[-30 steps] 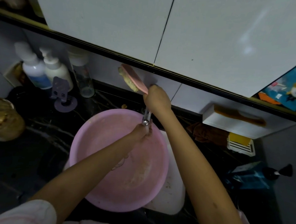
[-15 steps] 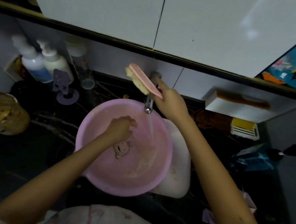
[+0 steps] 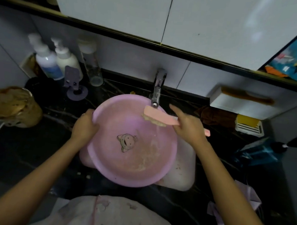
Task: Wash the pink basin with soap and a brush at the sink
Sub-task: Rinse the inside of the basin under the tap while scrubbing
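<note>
The round pink basin (image 3: 107, 159) with a small cartoon figure on its bottom rests tilted over the white sink (image 3: 183, 173). My left hand (image 3: 85, 124) grips its left rim. In my right hand (image 3: 188, 127) is a pink brush (image 3: 160, 117) with pale bristles facing down, held over the basin's far right part, directly under the metal tap (image 3: 157, 89). A thin stream of water falls from the tap past the brush into the basin. Pale smears of residue cover the basin's right inner side.
Two white pump bottles (image 3: 55, 58) and a clear bottle (image 3: 92, 67) stand at the back left, beside a purple holder (image 3: 74, 85). A brown-topped container (image 3: 12, 106) sits far left. At right are a white box with a comb (image 3: 243, 101), a soap dish (image 3: 249, 125) and a dark bottle (image 3: 267, 151).
My left hand left the basin's inside and took hold of its left rim. My right hand brought the brush down from beside the tap to under the spout, over the basin.
</note>
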The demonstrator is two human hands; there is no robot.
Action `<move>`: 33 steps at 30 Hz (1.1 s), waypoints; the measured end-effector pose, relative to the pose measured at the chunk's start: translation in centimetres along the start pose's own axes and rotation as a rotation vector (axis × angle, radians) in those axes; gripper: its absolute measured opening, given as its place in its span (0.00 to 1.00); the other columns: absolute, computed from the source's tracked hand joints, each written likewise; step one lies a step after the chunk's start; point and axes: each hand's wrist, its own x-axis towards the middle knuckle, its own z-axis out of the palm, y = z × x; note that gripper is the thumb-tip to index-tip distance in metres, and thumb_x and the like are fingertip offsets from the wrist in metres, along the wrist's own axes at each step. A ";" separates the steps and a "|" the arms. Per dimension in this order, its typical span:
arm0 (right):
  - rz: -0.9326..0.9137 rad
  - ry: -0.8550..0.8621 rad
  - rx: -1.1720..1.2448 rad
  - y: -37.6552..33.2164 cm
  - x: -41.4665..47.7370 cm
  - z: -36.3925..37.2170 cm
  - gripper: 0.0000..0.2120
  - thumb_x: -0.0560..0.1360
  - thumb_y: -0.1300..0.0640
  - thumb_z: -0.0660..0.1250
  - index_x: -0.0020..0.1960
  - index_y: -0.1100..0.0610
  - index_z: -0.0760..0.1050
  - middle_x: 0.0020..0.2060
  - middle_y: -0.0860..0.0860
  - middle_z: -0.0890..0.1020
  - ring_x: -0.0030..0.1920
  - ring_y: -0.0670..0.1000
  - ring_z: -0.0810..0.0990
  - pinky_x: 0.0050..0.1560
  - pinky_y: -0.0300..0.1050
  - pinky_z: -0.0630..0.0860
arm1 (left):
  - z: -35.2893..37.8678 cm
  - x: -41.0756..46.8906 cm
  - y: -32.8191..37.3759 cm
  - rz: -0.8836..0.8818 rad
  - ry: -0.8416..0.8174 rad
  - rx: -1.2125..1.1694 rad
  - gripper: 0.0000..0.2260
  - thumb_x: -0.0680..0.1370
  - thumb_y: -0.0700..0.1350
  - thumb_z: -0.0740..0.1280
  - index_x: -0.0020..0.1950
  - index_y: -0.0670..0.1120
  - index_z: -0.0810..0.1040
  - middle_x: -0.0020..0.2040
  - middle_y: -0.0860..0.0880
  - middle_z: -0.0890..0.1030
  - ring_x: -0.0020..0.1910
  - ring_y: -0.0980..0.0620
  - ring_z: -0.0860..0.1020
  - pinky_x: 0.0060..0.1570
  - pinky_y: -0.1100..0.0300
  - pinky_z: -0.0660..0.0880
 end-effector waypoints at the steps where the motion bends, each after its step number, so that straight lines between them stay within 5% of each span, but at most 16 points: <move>1: -0.013 0.022 -0.024 -0.6 1.2 -0.7 0.30 0.73 0.56 0.66 0.74 0.54 0.63 0.46 0.58 0.82 0.39 0.61 0.81 0.34 0.48 0.74 | -0.1 0.0 0.3 0.009 0.019 -0.020 0.19 0.72 0.36 0.66 0.63 0.38 0.71 0.52 0.36 0.78 0.47 0.38 0.75 0.40 0.54 0.67; 6: -0.003 0.080 -0.014 -3.8 7.8 -3.1 0.31 0.76 0.57 0.62 0.76 0.54 0.55 0.52 0.61 0.76 0.41 0.63 0.78 0.33 0.48 0.70 | -1.0 -0.6 1.9 0.058 0.042 -0.121 0.18 0.71 0.33 0.65 0.61 0.36 0.72 0.52 0.35 0.78 0.48 0.39 0.75 0.43 0.55 0.67; 10: 0.075 -0.041 -0.070 -5.5 12.5 -3.5 0.20 0.79 0.56 0.58 0.70 0.61 0.66 0.51 0.61 0.79 0.47 0.61 0.78 0.38 0.47 0.67 | -2.1 -0.8 2.9 0.120 0.055 -0.155 0.18 0.70 0.31 0.65 0.60 0.35 0.74 0.51 0.36 0.78 0.44 0.46 0.73 0.43 0.56 0.67; 14: 0.202 -0.144 -0.047 -6.2 14.0 -3.3 0.13 0.79 0.57 0.56 0.55 0.63 0.75 0.44 0.58 0.79 0.39 0.57 0.75 0.36 0.45 0.66 | -2.7 -0.7 3.9 0.144 0.063 -0.156 0.18 0.70 0.31 0.65 0.60 0.36 0.75 0.51 0.38 0.79 0.44 0.49 0.72 0.43 0.57 0.67; 21: 0.279 -0.171 0.041 -6.6 14.5 -2.9 0.14 0.79 0.57 0.56 0.55 0.65 0.75 0.47 0.59 0.79 0.40 0.54 0.72 0.38 0.44 0.65 | -3.0 -0.8 4.4 0.157 0.081 -0.165 0.19 0.70 0.31 0.65 0.61 0.37 0.75 0.50 0.39 0.79 0.44 0.50 0.72 0.43 0.58 0.67; 33: 0.258 -0.097 -0.078 -7.2 13.5 -1.3 0.14 0.79 0.61 0.56 0.60 0.69 0.68 0.49 0.61 0.80 0.46 0.60 0.80 0.35 0.46 0.65 | -2.9 -0.7 4.4 0.163 0.086 -0.163 0.18 0.69 0.31 0.65 0.59 0.37 0.75 0.49 0.39 0.79 0.43 0.49 0.73 0.41 0.58 0.67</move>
